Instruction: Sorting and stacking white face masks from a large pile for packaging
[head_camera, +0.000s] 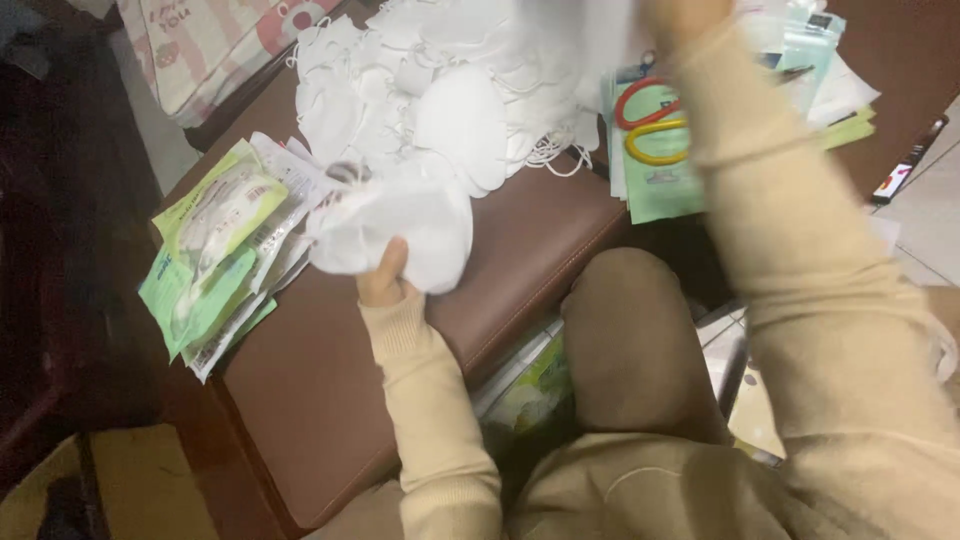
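My left hand grips a bunch of white face masks just above the brown leather stool. Behind it lies a big heap of loose white masks with ear loops. My right arm in a beige sleeve reaches up to the top edge, where my right hand is mostly cut off by the frame and blurred; something white sits beside it, and I cannot tell whether the hand holds it. Green and clear packets lie stacked left of my left hand.
Scissors with red and yellow handles rest on green packets at the right of the stool. More packets lie at the top right. My knee presses by the stool's near edge. A patterned cloth hangs at the top left.
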